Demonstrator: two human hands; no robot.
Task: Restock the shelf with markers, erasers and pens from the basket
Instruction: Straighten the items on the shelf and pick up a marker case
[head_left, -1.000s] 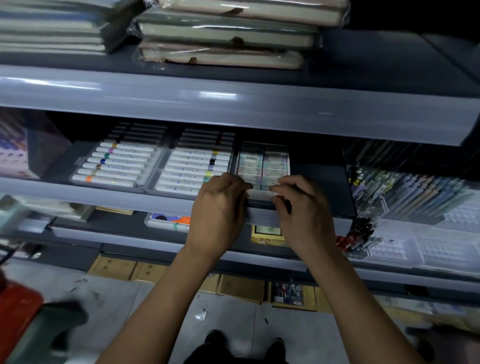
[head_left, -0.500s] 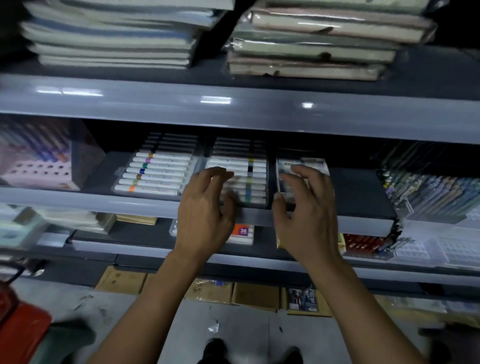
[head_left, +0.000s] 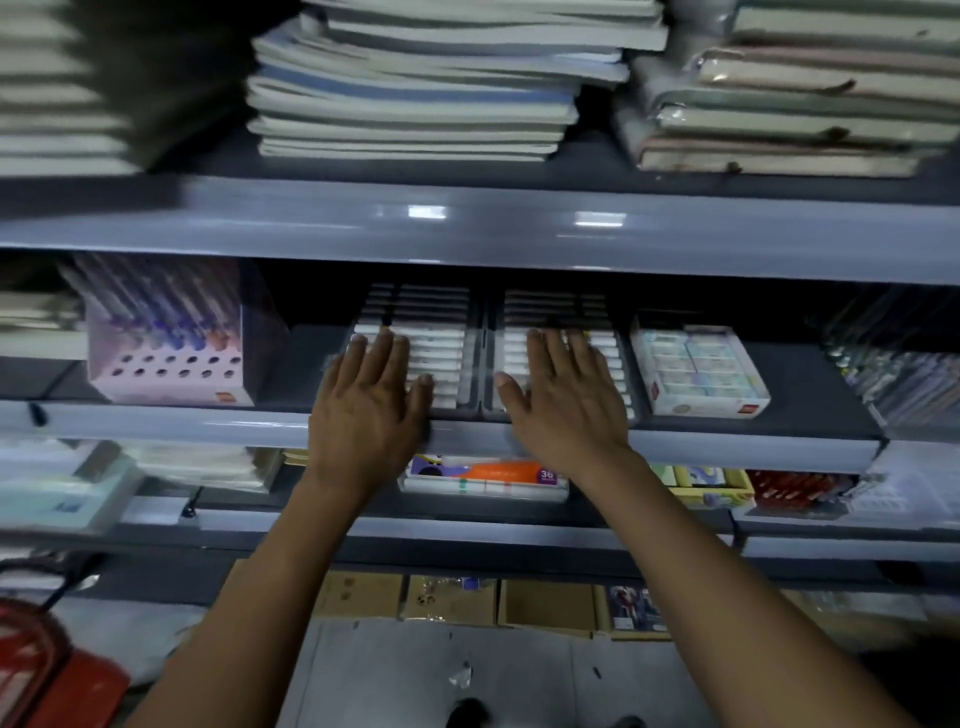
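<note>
Shelf (head_left: 727, 441): flat hands (head_left: 371, 410) (head_left: 566, 405) rest on marker trays (head_left: 439, 358).

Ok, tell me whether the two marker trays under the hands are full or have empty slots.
Cannot tell fully. Both marker trays show unbroken rows of white markers, but the left hand and right hand lie flat over part of each.

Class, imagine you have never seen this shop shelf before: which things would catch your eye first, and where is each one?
First, the two hands at the centre: the left hand and the right hand lie flat with straight fingers on two marker trays on the middle shelf. Just right of them stands a pale box of erasers. On the shelf above lie stacks of notebooks.
</note>
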